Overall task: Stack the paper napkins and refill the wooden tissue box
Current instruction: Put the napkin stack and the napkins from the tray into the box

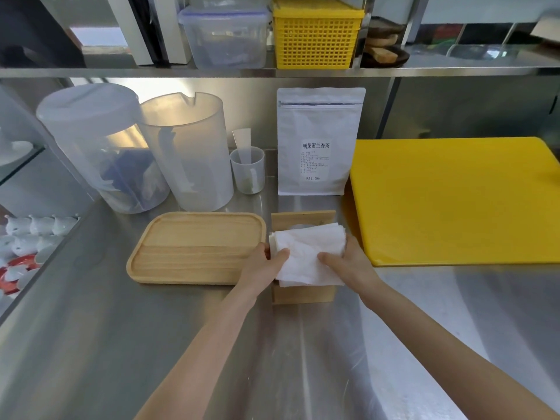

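Your left hand (266, 262) and right hand (348, 262) both gripped the napkin stack (306, 253) over the wooden tissue box (303, 294).

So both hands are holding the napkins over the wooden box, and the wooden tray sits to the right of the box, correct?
Not quite. The head view shows the tray to the left of the box, not the right; the yellow board is on the right. Both the left hand and right hand do hold the napkins over the box.
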